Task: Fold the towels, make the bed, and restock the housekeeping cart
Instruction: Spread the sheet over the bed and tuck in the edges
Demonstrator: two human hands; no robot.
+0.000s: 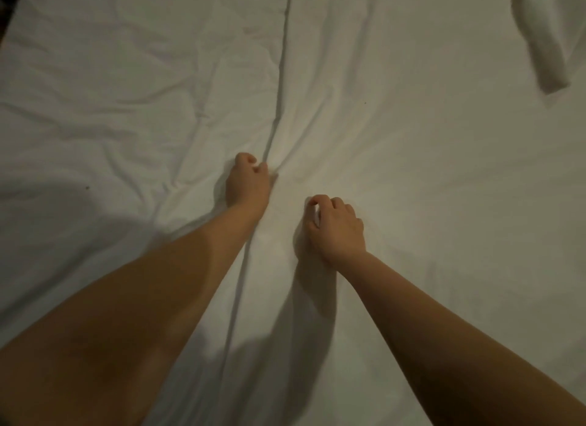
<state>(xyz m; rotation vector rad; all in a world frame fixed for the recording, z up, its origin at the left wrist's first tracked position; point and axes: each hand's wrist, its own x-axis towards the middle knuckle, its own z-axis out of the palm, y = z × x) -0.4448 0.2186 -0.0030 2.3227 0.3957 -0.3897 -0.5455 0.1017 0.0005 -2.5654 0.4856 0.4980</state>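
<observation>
Plain white sheet (428, 187) (greyer in shadow), white cloth (548, 45), dark corner (4, 10).

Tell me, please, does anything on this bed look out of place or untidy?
The white sheet is heavily creased left of its overlapping edge, and a crumpled white cloth lies loose at the upper right.

Entry: lettering, labels, brands, numbers, signs. We read none. White sheet (428, 178), beyond and to either side of the fingers of the left hand (249, 181) and the right hand (337, 227): plain cloth, with no print or tag we can make out.
</observation>
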